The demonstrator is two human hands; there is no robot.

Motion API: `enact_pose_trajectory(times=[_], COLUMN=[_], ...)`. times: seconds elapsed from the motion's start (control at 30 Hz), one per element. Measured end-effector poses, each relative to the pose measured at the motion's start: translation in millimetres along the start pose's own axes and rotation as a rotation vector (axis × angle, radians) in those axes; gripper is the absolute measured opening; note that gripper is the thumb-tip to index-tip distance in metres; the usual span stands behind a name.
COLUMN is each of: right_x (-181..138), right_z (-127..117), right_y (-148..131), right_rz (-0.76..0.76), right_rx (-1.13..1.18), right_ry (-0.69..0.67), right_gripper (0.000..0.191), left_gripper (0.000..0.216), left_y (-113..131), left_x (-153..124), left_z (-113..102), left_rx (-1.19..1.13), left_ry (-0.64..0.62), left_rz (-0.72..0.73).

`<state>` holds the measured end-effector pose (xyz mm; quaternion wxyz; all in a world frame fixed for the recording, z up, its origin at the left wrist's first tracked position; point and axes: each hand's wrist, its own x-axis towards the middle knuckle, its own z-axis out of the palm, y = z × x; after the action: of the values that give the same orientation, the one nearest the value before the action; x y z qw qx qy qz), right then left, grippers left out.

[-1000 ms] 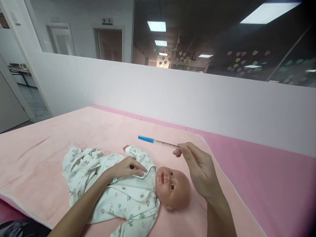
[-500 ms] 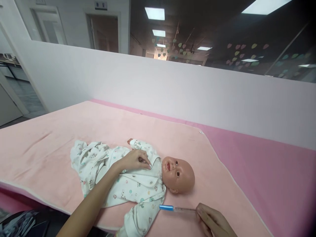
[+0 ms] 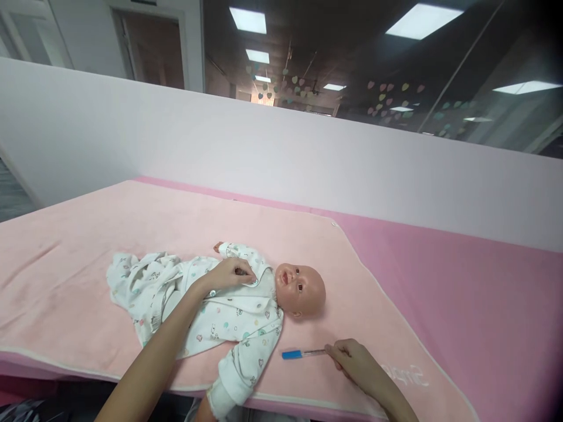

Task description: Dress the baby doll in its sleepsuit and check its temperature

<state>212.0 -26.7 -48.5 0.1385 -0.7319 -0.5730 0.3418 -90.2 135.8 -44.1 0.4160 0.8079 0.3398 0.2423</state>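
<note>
A baby doll (image 3: 303, 291) lies on its back with its head to the right. It wears a white patterned baby top (image 3: 246, 316), whose front flap is partly open near the neck. My left hand (image 3: 231, 274) rests over the doll's chest, thumb and fingers pinched on the edge of that flap. To the right of the doll's near sleeve, my right hand (image 3: 352, 358) grips one end of a thermometer (image 3: 292, 354), a slim clear stick with a blue end. The blue end points left, towards the doll's arm, and is apart from it.
A pale pink blanket (image 3: 176, 205) lies under the doll, over a darker pink mat (image 3: 440, 275). Behind runs a low white wall (image 3: 264, 152) with glass above it. The blanket's near edge is close to my body.
My view has turned a little to the right. My right hand has moved up and away from me with the thermometer. My left hand keeps its pinch on the flap.
</note>
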Motion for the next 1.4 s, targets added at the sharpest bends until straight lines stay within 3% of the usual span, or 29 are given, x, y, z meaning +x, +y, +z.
enact_pose_trajectory(times=[0.17, 0.23, 0.27, 0.4, 0.6, 0.87, 1.23, 1.4], right_x=[-6.4, -5.8, -3.5, 17.6, 45.9, 56.7, 57.3, 56.9], right_z=[21.2, 37.4, 46.3, 77.4, 95.8, 106.7, 111.7, 109.9], right_y=[-41.8, -65.8, -77.2, -109.1, -127.8, -130.5, -126.7, -126.7], right_rz=[-0.232, -0.388, -0.458, -0.594, -0.583, -0.506, -0.481, -0.486], right_rx=[-0.008, 0.005, 0.0, -0.027, 0.201, 0.356, 0.363, 0.34], right_ry=[0.129, 0.138, 0.148, 0.272, 0.379, 0.47, 0.5, 0.483], right_gripper=[0.038, 0.027, 0.019, 0.024, 0.026, 0.024, 0.029, 0.033], left_gripper=[0.027, 0.028, 0.028, 0.029, 0.029, 0.034, 0.039, 0.035], left_y=[-0.9, -1.5, -1.7, -0.3, 6.3, 8.2, 7.3, 8.8], left_x=[-0.9, -0.9, -0.9, -1.6, -4.5, -4.0, -7.3, -6.9], left_z=[0.5, 0.8, 0.8, 0.0, -1.5, 2.6, -4.0, -3.6], left_rx=[-0.069, -0.075, -0.079, -0.124, -0.168, -0.277, -0.154, -0.165], left_ry=[-0.003, 0.004, 0.006, -0.003, -0.034, -0.098, -0.164, -0.129], left_rz=[-0.027, -0.031, -0.031, -0.021, -0.02, -0.088, -0.05, -0.044])
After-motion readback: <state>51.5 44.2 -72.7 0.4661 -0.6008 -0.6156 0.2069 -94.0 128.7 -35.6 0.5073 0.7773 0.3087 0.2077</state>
